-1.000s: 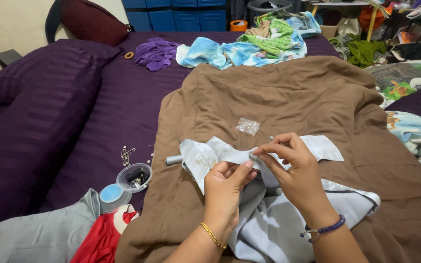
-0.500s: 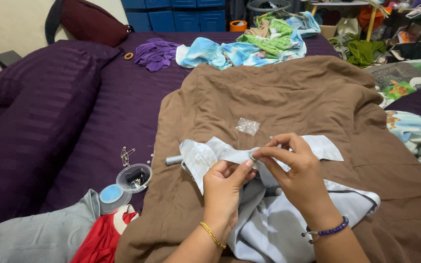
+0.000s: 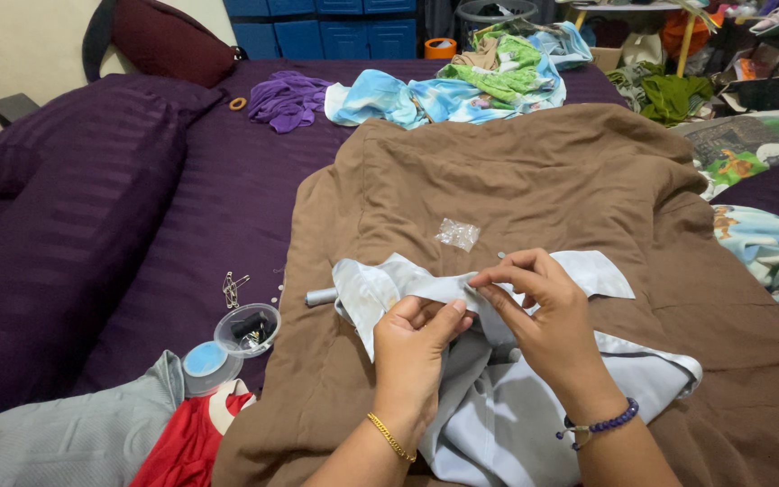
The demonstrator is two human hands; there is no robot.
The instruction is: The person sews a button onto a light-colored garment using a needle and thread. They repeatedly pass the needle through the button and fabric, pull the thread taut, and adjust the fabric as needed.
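Observation:
A pale blue shirt (image 3: 498,415) lies crumpled on a brown blanket (image 3: 516,171) in front of me. My left hand (image 3: 415,347) grips a folded edge of the shirt from below, thumb pressed up against it. My right hand (image 3: 543,316) pinches the same edge from above with thumb and forefinger, right where the left thumb ends. Whatever small thing sits between the right fingertips is too small to make out. A small clear plastic bag (image 3: 458,234) rests on the blanket just beyond my hands. A grey thread spool (image 3: 321,296) lies at the shirt's left end.
A clear round container (image 3: 247,328) with dark bits, its blue lid (image 3: 206,360) and safety pins (image 3: 233,288) sit on the purple bedsheet (image 3: 227,198) at left. Grey and red cloth (image 3: 137,433) lies bottom left. Heaped clothes (image 3: 462,86) crowd the far end.
My right hand has shifted slightly at the shirt's edge, fingers working the same spot. The left hand holds almost still.

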